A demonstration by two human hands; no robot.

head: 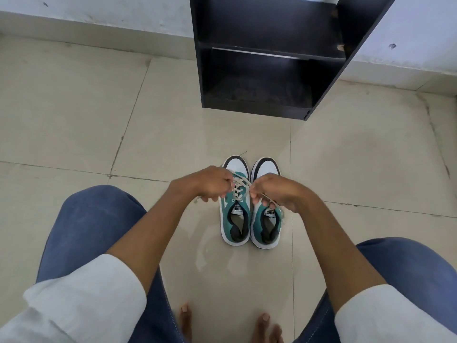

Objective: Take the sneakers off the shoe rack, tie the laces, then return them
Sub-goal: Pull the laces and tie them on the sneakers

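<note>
Two teal, white and black sneakers stand side by side on the tiled floor, toes pointing at the rack. My left hand (210,185) and my right hand (274,191) hover over the left sneaker (235,219), each pinching one end of its cream lace (239,186) and pulling it sideways. My right hand partly covers the laces of the right sneaker (265,224). The black shoe rack (269,58) stands against the wall ahead, both shelves bare.
Beige floor tiles (99,120) stretch to the left and right of the sneakers. My knees in blue jeans (99,231) frame the view, and my bare feet (268,328) rest near the bottom edge. A white wall (99,13) runs behind the rack.
</note>
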